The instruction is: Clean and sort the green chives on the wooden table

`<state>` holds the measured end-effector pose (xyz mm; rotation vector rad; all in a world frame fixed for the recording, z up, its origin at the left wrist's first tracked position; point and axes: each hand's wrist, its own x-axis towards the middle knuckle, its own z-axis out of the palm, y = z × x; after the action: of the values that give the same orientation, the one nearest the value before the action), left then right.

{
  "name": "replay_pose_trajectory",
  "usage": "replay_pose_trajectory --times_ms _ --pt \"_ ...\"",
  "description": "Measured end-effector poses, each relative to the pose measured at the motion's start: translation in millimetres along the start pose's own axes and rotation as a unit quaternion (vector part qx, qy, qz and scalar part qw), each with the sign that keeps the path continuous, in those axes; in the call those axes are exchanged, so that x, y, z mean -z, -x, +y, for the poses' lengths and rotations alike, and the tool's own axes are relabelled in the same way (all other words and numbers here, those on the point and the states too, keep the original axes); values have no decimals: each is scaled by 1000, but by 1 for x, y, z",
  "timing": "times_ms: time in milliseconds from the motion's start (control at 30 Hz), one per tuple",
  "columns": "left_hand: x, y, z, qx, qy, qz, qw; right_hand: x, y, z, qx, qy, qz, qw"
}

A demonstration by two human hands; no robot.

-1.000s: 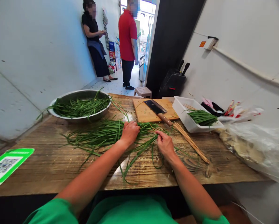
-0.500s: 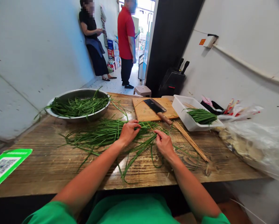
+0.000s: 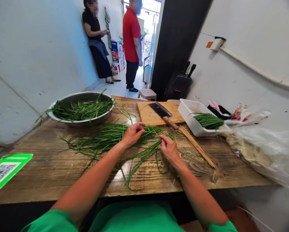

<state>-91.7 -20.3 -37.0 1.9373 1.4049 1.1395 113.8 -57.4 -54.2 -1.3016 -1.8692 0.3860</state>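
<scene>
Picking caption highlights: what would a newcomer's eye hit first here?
Probably the pile of long green stalks at centre, the left hand over it and the right hand pinching a thin stick. Next, the cleaver lying on the cutting board beyond, then a person in a red shirt near the bright doorway.

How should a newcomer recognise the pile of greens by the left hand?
On the wooden table, find the metal bowl. Nearer you, slightly right, by the left hand, is the pile of greens. It lies directly on the wood, unlike the bowl's greens or those in the white box.
</scene>
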Motion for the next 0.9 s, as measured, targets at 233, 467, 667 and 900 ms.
replay_pose_trajectory --times_ms 233,467,667,900 --pt "0 2 0 6 -56 19 998 -1 1 -2 32 -15 -4 999" --pt "0 0 2 40 -7 1 999 -6 2 -1 54 -13 -21 998" --pt "-2 0 0 53 10 1 999 -8 3 0 54 -16 -24 998" --pt "-4 1 -3 66 35 -4 997 -10 2 1 51 -12 -31 998"
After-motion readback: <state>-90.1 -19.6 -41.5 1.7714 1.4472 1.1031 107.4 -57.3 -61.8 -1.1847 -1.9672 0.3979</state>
